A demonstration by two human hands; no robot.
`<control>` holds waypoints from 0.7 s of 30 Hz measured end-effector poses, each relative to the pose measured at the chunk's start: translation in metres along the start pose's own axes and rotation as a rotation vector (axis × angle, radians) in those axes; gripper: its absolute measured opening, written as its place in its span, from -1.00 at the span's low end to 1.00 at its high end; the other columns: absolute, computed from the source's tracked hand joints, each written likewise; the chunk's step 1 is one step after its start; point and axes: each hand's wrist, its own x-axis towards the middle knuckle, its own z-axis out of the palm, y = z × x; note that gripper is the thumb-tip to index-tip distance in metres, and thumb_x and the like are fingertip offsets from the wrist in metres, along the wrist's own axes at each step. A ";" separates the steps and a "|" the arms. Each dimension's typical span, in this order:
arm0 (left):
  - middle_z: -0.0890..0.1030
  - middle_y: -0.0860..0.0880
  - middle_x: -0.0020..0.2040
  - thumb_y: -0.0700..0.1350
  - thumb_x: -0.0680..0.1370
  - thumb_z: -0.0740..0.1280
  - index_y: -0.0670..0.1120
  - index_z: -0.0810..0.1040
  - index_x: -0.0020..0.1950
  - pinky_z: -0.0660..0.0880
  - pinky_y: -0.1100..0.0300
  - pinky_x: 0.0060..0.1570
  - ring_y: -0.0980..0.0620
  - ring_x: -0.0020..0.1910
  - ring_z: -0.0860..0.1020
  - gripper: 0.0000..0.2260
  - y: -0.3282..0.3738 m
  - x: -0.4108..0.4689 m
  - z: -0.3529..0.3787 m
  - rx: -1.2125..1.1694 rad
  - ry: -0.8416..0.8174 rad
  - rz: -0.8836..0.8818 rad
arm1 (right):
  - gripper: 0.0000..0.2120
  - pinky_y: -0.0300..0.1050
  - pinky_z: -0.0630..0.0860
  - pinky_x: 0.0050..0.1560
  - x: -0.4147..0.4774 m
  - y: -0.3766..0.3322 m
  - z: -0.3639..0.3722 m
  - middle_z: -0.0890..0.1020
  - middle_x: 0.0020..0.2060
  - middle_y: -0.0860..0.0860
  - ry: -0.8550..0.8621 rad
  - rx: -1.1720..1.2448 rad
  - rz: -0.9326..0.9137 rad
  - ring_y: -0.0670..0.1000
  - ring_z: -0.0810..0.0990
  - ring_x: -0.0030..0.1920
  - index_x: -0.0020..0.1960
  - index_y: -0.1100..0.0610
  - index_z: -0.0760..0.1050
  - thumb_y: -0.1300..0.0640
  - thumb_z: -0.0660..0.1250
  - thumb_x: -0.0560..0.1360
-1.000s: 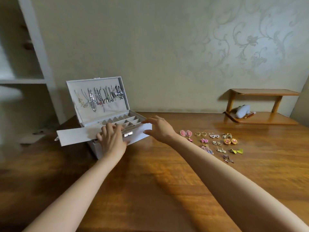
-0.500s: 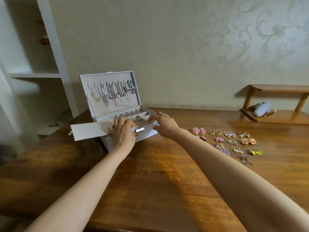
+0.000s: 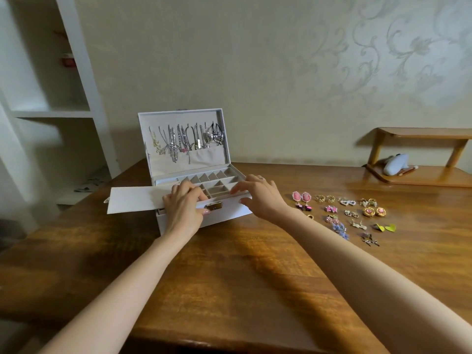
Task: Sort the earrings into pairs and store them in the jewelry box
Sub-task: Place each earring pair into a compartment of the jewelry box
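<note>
One view (head): white rectangular jewelry box (image 3: 219, 183), lid up, on brown wooden table (image 3: 229, 277). L hand (image 3: 184, 208) grips front rim w/ curled fingers, thumb by gold latch (image 3: 214, 206). R hand (image 3: 260, 198) rests loosely bent fingers on same rim, gripping nothing. Assorted coloured earrings (image 3: 330, 208) lie paired on table, R of box.

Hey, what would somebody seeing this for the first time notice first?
Probably the white jewelry box, open at the back left of the wooden table, with silvery jewelry hanging inside its upright lid. Next come the earrings, laid out in rows to the box's right, with pink, gold and green among them. The left hand grips the box's front edge, and the right hand touches it.
</note>
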 end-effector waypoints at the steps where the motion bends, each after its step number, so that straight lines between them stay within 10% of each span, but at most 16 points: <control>1: 0.45 -0.02 0.12 -0.19 0.41 0.46 -0.05 0.52 -0.09 0.21 0.13 0.07 -0.03 0.18 0.37 -0.83 0.000 -0.003 -0.002 -0.008 -0.011 0.023 | -0.72 0.05 0.31 0.22 -0.004 0.000 -0.002 0.50 0.20 -0.01 0.013 0.012 -0.003 0.07 0.40 0.26 0.19 -0.04 0.53 0.19 0.30 0.52; 21: 0.44 0.10 -0.01 -0.18 0.36 0.50 0.05 0.42 -0.19 0.12 0.21 0.03 0.11 0.06 0.38 -0.73 0.025 -0.068 -0.034 -0.206 -0.089 0.254 | -0.88 -0.36 0.45 -0.20 -0.099 0.000 -0.037 0.46 -0.25 -0.25 0.153 0.186 -0.002 -0.10 0.54 -0.22 -0.19 0.06 0.66 0.26 0.46 0.34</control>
